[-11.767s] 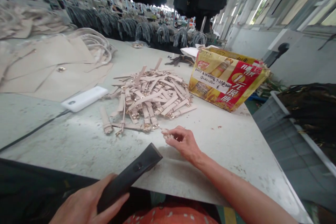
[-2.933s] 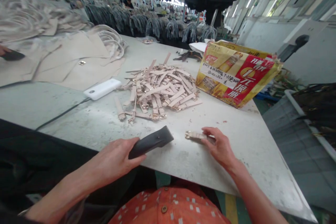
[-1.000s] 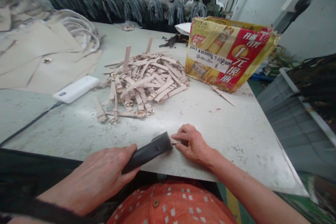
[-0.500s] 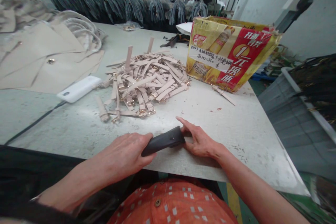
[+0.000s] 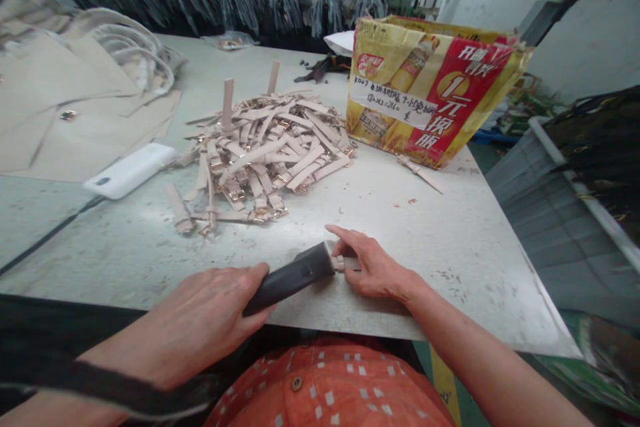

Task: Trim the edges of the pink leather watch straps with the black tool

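My left hand (image 5: 200, 320) grips a long black flat tool (image 5: 293, 275) that lies low over the near edge of the white table (image 5: 450, 247). The tool's far end rests against a small beige strap with a gold buckle (image 5: 345, 263). My right hand (image 5: 373, 267) holds that strap down on the table with curled fingers, the index finger stretched out above it. A heap of beige straps with gold buckles (image 5: 260, 150) lies further back in the middle of the table.
A yellow and red carton (image 5: 430, 97) stands at the back right, one loose strap (image 5: 420, 173) in front of it. A white power bank (image 5: 125, 170) with a cable lies left. Beige leather panels (image 5: 75, 113) cover the far left. A grey crate (image 5: 560, 207) stands right of the table.
The black tool has slid back toward me, off my right hand's fingers, so the strap's buckle end shows again. My right hand stays pressed on the strap.
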`<state>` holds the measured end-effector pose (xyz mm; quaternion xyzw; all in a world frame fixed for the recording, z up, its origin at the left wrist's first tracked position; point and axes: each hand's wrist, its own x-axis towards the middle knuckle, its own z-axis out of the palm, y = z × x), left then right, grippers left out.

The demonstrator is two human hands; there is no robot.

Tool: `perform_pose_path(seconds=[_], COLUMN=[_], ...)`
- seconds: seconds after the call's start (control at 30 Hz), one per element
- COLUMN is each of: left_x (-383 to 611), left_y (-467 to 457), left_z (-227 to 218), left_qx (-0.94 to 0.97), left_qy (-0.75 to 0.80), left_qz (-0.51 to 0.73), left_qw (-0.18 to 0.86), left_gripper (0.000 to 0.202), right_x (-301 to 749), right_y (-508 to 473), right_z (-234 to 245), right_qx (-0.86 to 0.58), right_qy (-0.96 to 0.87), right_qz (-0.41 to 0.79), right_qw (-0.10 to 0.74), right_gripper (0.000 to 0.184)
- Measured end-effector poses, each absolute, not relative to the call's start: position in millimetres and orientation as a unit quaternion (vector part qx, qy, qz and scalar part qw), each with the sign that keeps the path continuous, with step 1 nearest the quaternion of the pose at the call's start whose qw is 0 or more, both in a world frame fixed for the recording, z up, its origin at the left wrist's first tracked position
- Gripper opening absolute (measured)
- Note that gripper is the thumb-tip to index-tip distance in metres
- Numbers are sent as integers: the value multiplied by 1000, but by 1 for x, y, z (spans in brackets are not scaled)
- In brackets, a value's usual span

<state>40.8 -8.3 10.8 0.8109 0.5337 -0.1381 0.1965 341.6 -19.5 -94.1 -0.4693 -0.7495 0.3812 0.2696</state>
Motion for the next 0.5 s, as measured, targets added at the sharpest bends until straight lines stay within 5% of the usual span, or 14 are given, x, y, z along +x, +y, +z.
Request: perform_pose_path(seconds=[0.3,0.5], left_x=[64,40], left_y=[-3,-2], left_z=[9,14], left_qx=[821,791], left_qy=[517,557], left_qz=[-172,-169], left_qw=[171,188], left_gripper=[26,42], right_x=[348,348], right_y=[-13,-11], right_z=[-102,-106], right_qx=[-473,-460], right_qy=[-714,-695], right_qz=[421,454], right_qw=[301,315], right_gripper=[105,109])
